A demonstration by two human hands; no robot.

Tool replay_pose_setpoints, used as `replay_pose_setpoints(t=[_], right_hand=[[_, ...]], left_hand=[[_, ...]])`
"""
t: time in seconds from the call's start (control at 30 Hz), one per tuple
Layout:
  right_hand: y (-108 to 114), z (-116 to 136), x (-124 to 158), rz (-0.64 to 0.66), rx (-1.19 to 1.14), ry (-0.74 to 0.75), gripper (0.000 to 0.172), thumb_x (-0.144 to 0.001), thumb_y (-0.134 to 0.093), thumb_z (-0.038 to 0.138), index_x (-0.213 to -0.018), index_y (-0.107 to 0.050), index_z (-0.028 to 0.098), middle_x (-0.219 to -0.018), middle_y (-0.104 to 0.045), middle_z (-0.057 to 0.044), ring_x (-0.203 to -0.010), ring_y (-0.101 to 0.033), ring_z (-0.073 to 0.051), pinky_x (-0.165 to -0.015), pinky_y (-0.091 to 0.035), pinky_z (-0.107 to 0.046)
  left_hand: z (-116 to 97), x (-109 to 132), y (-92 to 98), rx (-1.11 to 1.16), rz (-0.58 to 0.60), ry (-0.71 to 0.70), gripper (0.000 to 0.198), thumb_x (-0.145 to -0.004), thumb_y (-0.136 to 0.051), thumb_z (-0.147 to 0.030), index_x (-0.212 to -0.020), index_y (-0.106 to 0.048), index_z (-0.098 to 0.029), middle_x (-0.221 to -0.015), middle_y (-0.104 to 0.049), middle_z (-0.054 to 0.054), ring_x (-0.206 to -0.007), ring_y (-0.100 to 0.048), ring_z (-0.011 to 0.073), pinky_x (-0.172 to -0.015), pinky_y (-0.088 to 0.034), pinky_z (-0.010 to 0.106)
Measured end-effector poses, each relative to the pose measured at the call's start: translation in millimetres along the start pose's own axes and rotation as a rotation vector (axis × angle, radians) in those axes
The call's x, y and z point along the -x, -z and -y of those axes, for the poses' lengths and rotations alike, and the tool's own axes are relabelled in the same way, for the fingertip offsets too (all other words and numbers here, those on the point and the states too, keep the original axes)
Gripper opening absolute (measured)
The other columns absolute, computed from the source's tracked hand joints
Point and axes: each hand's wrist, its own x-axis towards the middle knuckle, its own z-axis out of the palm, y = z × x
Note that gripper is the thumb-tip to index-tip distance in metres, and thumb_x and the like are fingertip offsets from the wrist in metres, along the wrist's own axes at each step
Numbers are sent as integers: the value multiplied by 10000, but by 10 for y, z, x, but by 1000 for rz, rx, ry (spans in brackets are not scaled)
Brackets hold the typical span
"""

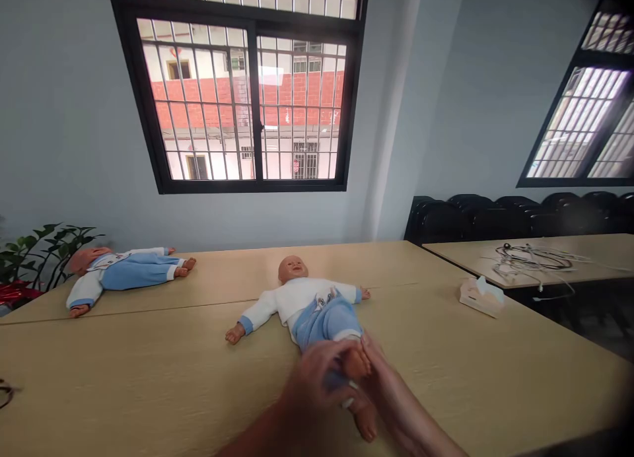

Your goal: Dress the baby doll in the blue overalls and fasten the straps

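Observation:
A baby doll in a white top and blue trousers lies on its back on the wooden table, its head pointing away from me. One of its legs is raised, and the bare foot shows between my hands. My left hand, smeared by motion, curls round the lower leg at the trouser cuff. From the other side my right hand presses against the same foot, its fingers partly hidden behind it. The doll's other foot hangs lower, below my hands.
A second doll in similar clothes lies at the back left, near a potted plant. To the right is a tissue box. Coiled cables lie on another table, with black chairs behind it.

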Motion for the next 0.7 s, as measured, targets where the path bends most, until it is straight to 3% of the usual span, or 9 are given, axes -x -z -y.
replay_pose_setpoints(t=[0.1, 0.17, 0.27, 0.33, 0.4, 0.47, 0.57, 0.63, 0.7], right_hand=[[52, 313, 248, 36, 54, -113, 747, -819, -762, 485, -1471, -484, 249, -1377, -662, -105, -1299, -606, -280, -1081, -485, -395], [178, 442, 264, 59, 175, -138, 747, -770, -775, 377, -1456, -515, 238, -1376, -667, -103, -1254, -632, -280, -1029, -512, -372], [431, 452, 194, 74, 315, -161, 701, -693, -706, 285, -1383, -603, 215, -1289, -718, -105, -1093, -696, -280, -886, -559, -344], [607, 380, 126, 71, 349, -185, 676, -649, -664, 258, -1323, -653, 205, -1212, -751, -111, -1022, -716, -281, -828, -565, -338], [768, 290, 57, 68, 349, -179, 637, -647, -647, 258, -1281, -684, 203, -1205, -754, -116, -1069, -713, -289, -868, -561, -349], [908, 209, -5, 49, 355, -138, 598, -671, -643, 266, -1263, -695, 207, -1254, -736, -121, -1167, -684, -295, -962, -537, -370], [1067, 134, -65, -36, 431, -55, 594, -684, -637, 282, -1271, -682, 198, -1320, -703, -131, -1235, -653, -296, -1048, -493, -387], [1133, 113, -74, -89, 505, -24, 603, -679, -626, 300, -1268, -674, 181, -1330, -693, -144, -1196, -672, -301, -1021, -510, -392], [1162, 106, -65, -101, 561, -12, 596, -688, -609, 328, -1259, -673, 169, -1332, -687, -157, -1136, -699, -304, -959, -542, -390]], left_hand=[[-62, -26, 20, 12, 179, -18, 433, -1017, -530, -329, -1444, -520, -257, -1325, -689, 108, -1243, -647, 246, -1081, -535, 411], [39, -54, 81, -53, 60, 91, 329, -1025, -462, -259, -1316, -616, -246, -1245, -712, 107, -1200, -653, 244, -1075, -517, 433], [350, -73, 203, -177, -194, 427, 307, -981, -526, -320, -1246, -632, -207, -1199, -683, 130, -1154, -631, 281, -1038, -492, 482], [557, -59, 271, -139, -190, 660, 411, -905, -623, -416, -1239, -623, -175, -1085, -677, 109, -1041, -634, 278, -957, -505, 450], [699, -35, 310, 5, -122, 798, 413, -830, -681, -503, -1062, -668, -162, -880, -640, 46, -866, -610, 238, -851, -503, 386], [774, -22, 324, 144, -104, 836, 411, -803, -677, -577, -865, -646, -172, -779, -591, 12, -787, -572, 206, -801, -486, 346], [838, -27, 351, 248, -184, 841, 532, -885, -465, -706, -876, -584, -187, -886, -627, 42, -852, -612, 202, -829, -505, 340], [895, -25, 403, 295, -243, 868, 609, -928, -264, -743, -896, -533, -198, -895, -624, 53, -862, -643, 199, -837, -527, 349], [970, -4, 485, 308, -265, 903, 607, -921, -245, -760, -832, -483, -209, -776, -585, 33, -776, -645, 195, -791, -543, 354]])
